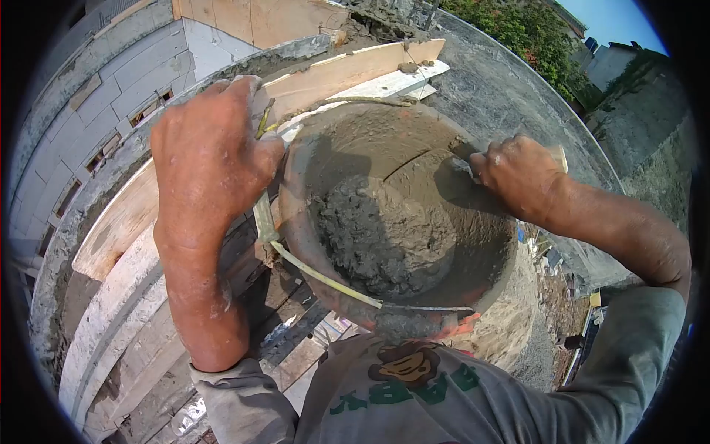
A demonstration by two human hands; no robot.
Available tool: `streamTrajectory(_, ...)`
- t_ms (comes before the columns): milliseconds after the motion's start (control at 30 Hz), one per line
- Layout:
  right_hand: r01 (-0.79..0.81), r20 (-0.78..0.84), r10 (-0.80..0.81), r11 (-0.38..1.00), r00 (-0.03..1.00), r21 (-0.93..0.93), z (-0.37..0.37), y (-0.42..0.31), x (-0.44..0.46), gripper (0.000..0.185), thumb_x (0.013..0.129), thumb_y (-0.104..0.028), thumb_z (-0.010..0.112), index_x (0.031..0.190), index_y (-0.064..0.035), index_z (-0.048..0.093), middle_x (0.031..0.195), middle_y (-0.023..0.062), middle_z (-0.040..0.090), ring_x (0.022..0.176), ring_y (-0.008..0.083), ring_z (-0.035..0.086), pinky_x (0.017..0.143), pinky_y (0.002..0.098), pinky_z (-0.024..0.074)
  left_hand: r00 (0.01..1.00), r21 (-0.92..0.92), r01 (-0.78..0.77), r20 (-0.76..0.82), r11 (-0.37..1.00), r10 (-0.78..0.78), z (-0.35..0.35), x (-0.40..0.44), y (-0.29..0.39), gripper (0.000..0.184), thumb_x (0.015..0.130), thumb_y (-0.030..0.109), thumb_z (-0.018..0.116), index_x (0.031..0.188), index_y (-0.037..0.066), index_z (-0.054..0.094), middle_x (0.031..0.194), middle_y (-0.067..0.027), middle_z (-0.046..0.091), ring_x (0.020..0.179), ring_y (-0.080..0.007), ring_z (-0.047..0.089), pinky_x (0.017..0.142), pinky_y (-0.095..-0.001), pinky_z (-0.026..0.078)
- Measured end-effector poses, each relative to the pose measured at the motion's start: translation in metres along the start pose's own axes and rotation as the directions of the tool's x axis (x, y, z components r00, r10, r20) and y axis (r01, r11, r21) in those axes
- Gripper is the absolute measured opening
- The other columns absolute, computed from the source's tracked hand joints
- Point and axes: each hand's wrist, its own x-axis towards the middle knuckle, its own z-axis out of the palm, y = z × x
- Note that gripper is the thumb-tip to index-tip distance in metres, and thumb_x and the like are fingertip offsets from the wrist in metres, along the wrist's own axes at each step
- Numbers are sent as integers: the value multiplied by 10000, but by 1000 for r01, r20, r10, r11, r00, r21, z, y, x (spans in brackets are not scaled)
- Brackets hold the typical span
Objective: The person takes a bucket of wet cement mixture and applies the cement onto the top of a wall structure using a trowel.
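Note:
A round bucket (292, 174) with a worn rim stands in front of the body, holding wet grey mortar (384, 237). My right hand (521, 174) is closed round the handle of a trowel (462, 164), whose blade lies partly in the mortar at the bucket's right side. At the upper left of the bucket, my left hand (214, 148) is closed beside the rim; what its fingers hold is hidden. A yellowish strap (325, 278) runs along the bucket's near left edge.
Curved wooden boards (122, 222) and a mortar-topped wall edge (74, 229) curve along the left. White block wall (103, 103) stands beyond them. Behind the bucket lie planks (347, 74) and a rough grey surface (495, 96). Rubble (551, 288) shows below at right.

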Motion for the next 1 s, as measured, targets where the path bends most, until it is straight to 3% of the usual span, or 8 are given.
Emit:
streamTrajectory(67,24,280,-76,983,957,184,-3,-1,12,234,752,-183,652,930,-33,672,828,165,686,821,299,697,726,431,558,998,10,21,52,1000,-22,-2,0,-1,519,598,181,691,1097,40,674,864,-187,685,806,-373,659,740,-446,511)
streamTrajectory(167,-16,374,-84,966,924,256,-10,4,13,251,709,-180,644,908,-38,699,801,184,692,853,325,698,769,431,559,1000,55,28,-16,998,-27,5,-1,0,472,628,207,710,1077,64,682,851,-174,689,782,-362,665,715,-443,515)
streamTrajectory(467,26,242,-205,811,948,585,-1,12,10,311,664,-159,625,947,-46,690,822,214,672,874,375,660,781,458,534,999,64,3,-48,998,1,7,0,0,480,631,199,753,1097,99,695,799,-152,692,724,-342,667,671,-433,519)
streamTrajectory(633,21,221,-175,826,959,564,4,-3,33,316,655,-162,617,940,-54,698,833,210,678,872,378,663,766,465,538,999,38,49,-5,998,-49,5,2,3,468,643,204,750,1107,152,708,812,-147,691,737,-335,666,678,-431,518)
streamTrajectory(700,-20,246,-137,838,960,546,-3,-6,34,318,654,-168,610,938,-56,697,824,202,680,874,374,667,761,472,542,1000,41,24,-20,999,-24,2,2,3,382,661,202,757,1033,132,708,792,-135,673,752,-326,668,676,-436,521)
streamTrajectory(733,6,215,-154,825,965,566,-3,-5,30,309,657,-172,621,934,-55,695,817,200,679,869,374,666,756,471,540,1000,33,14,-16,999,-13,2,1,5,340,669,201,760,996,122,707,782,-129,663,760,-321,669,675,-439,522)
streamTrajectory(900,109,91,-233,721,968,684,5,5,11,291,666,-218,717,895,-44,677,771,185,669,810,373,664,699,466,525,1000,45,25,-14,999,-24,4,0,2,463,639,209,747,1098,158,715,812,-150,690,732,-335,667,672,-422,520)
streamTrajectory(1000,81,97,-238,641,966,763,6,17,7,319,659,-256,777,860,-38,659,726,168,655,732,355,655,649,446,498,1000,34,4,-22,999,-3,4,1,1,450,641,215,741,1086,155,720,810,-149,691,732,-333,668,675,-422,520)
